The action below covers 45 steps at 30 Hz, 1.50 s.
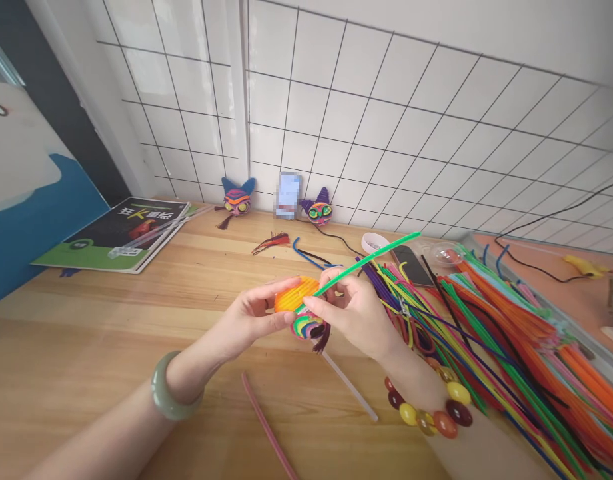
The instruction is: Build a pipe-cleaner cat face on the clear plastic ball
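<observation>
Orange craft piece (292, 295) held above the desk (111, 353); grip on green stem (379, 256) is the weak point.

Left fingers (276, 323) grasp the orange craft piece by its edge; right fingers (322, 311) pinch the green stem against it. A slackened pinch could let the long free end lever the stem out of line. The dark tassel (320, 341) hangs close enough to be trapped. Heaped stems (511, 340) beside the right forearm present a snagging hazard.

The book (117, 229) bears characters, apparently Chinese, not clearly legible.
</observation>
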Each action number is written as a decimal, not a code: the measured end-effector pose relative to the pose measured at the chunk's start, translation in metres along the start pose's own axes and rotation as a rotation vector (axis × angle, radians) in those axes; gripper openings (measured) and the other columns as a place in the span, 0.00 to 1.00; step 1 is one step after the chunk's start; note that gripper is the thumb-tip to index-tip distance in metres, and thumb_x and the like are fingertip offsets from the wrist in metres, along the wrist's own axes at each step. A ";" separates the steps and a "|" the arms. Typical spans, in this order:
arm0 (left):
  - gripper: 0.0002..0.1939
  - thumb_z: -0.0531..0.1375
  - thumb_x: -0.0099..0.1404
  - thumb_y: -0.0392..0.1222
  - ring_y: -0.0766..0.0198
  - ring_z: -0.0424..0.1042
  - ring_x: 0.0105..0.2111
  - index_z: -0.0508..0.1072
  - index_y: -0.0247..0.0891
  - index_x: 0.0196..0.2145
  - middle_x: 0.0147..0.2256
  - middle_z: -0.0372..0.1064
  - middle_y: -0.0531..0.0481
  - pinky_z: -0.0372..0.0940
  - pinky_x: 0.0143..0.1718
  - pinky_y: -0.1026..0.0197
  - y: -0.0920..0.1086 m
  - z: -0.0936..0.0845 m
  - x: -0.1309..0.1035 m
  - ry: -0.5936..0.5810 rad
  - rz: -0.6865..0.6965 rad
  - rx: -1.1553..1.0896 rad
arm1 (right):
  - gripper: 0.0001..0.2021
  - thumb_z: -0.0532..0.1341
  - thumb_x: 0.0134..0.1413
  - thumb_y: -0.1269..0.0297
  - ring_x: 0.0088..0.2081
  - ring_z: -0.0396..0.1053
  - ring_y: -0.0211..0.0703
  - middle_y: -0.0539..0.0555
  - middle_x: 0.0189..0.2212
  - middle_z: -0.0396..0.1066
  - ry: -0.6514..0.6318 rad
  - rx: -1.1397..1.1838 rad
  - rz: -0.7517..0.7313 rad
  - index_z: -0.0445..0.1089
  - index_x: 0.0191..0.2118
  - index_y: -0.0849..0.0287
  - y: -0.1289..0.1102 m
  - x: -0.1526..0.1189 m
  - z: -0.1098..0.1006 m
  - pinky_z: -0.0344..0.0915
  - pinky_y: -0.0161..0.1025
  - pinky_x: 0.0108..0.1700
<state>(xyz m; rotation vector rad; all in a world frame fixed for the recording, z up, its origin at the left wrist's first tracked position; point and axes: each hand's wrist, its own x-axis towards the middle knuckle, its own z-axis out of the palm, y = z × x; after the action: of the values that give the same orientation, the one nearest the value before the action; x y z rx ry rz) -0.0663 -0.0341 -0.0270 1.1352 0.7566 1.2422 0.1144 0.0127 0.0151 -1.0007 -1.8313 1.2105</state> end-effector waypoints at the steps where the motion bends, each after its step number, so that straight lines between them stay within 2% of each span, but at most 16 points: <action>1: 0.23 0.64 0.56 0.34 0.56 0.67 0.50 0.70 0.48 0.49 0.51 0.69 0.50 0.65 0.48 0.57 0.000 0.000 0.000 0.000 0.005 -0.009 | 0.10 0.65 0.44 0.62 0.28 0.63 0.38 0.48 0.25 0.61 0.005 -0.004 -0.002 0.63 0.28 0.58 0.000 0.000 0.000 0.64 0.36 0.30; 10: 0.34 0.67 0.51 0.35 0.52 0.63 0.53 0.62 0.44 0.55 0.54 0.65 0.44 0.63 0.49 0.55 0.000 -0.004 0.003 0.066 -0.006 -0.037 | 0.09 0.62 0.50 0.59 0.29 0.66 0.37 0.49 0.27 0.66 0.020 0.150 -0.004 0.65 0.32 0.59 -0.004 0.002 -0.004 0.65 0.35 0.33; 18: 0.36 0.66 0.52 0.36 0.51 0.63 0.53 0.59 0.44 0.57 0.55 0.63 0.43 0.64 0.46 0.57 0.005 -0.006 0.002 0.017 -0.016 -0.090 | 0.07 0.63 0.50 0.62 0.30 0.69 0.38 0.50 0.26 0.69 0.028 0.160 -0.015 0.68 0.30 0.61 -0.017 0.000 -0.007 0.67 0.35 0.34; 26: 0.28 0.67 0.50 0.37 0.49 0.66 0.51 0.69 0.42 0.50 0.51 0.68 0.44 0.63 0.47 0.55 0.007 -0.010 0.003 -0.045 0.019 -0.107 | 0.07 0.63 0.49 0.62 0.32 0.71 0.41 0.52 0.27 0.73 0.023 0.117 -0.045 0.70 0.30 0.60 -0.021 -0.003 -0.013 0.69 0.37 0.35; 36: 0.29 0.68 0.48 0.37 0.48 0.68 0.49 0.70 0.41 0.50 0.50 0.69 0.42 0.63 0.47 0.53 0.010 -0.012 0.002 -0.072 0.025 -0.152 | 0.06 0.64 0.47 0.63 0.30 0.70 0.40 0.51 0.26 0.72 0.025 0.201 -0.045 0.70 0.28 0.60 -0.021 -0.003 -0.013 0.70 0.37 0.35; 45: 0.30 0.68 0.47 0.38 0.48 0.67 0.49 0.70 0.39 0.49 0.50 0.69 0.42 0.60 0.50 0.53 0.009 -0.013 0.003 -0.061 0.012 -0.150 | 0.07 0.64 0.48 0.62 0.32 0.70 0.40 0.51 0.28 0.72 -0.014 0.215 -0.023 0.70 0.29 0.61 -0.011 0.001 -0.014 0.67 0.37 0.36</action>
<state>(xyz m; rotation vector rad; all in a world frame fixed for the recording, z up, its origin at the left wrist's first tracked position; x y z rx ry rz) -0.0809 -0.0287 -0.0220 1.0514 0.6020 1.2474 0.1238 0.0160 0.0295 -0.8498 -1.6766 1.3705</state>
